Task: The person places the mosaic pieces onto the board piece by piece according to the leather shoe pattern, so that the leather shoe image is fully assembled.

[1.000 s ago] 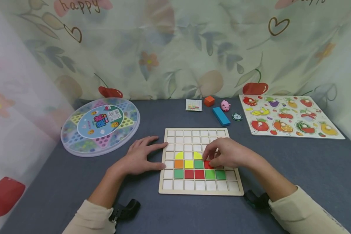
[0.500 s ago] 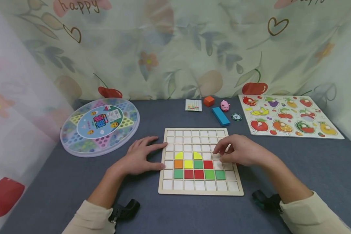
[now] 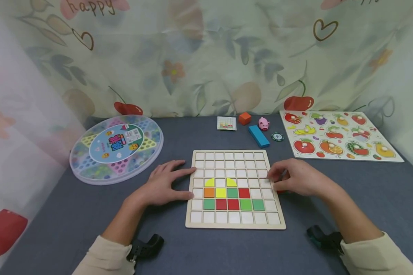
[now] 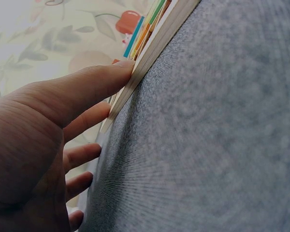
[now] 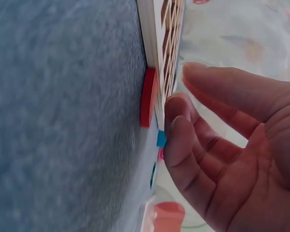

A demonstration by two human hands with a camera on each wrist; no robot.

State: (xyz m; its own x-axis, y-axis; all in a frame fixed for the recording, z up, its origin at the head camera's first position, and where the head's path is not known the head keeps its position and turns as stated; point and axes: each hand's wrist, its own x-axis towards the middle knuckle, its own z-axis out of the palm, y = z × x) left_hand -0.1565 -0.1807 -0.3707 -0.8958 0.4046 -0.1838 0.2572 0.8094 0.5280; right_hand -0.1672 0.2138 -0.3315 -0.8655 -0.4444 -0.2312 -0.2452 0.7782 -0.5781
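Observation:
A wooden grid board (image 3: 235, 227) lies flat on the dark table, with coloured tiles in some of its cells. Yellow quarter-round tiles (image 3: 231, 182) sit above a row of orange, yellow, green and red squares, and a second row of squares lies below. My left hand (image 3: 160, 183) rests at the board's left edge, thumb and index fingertip touching its side. At the right edge hovers my right hand (image 3: 297, 178), fingers loosely bent and thumb apart, with nothing between them. Under it a red piece (image 5: 148, 98) lies on the table against the board's side, mostly hidden in the head view.
A round Chinese checkers box (image 3: 117, 149) stands at the left. Behind the board are a small pattern card (image 3: 226, 123), an orange cube (image 3: 244, 118), a blue block (image 3: 259, 136), a pink pig (image 3: 263, 123) and a poker chip (image 3: 277, 136). A fruit puzzle board (image 3: 342, 136) lies back right.
My right hand has let go of the red square tile in the grid and moved right, to the board's right edge. The left hand has stayed in place.

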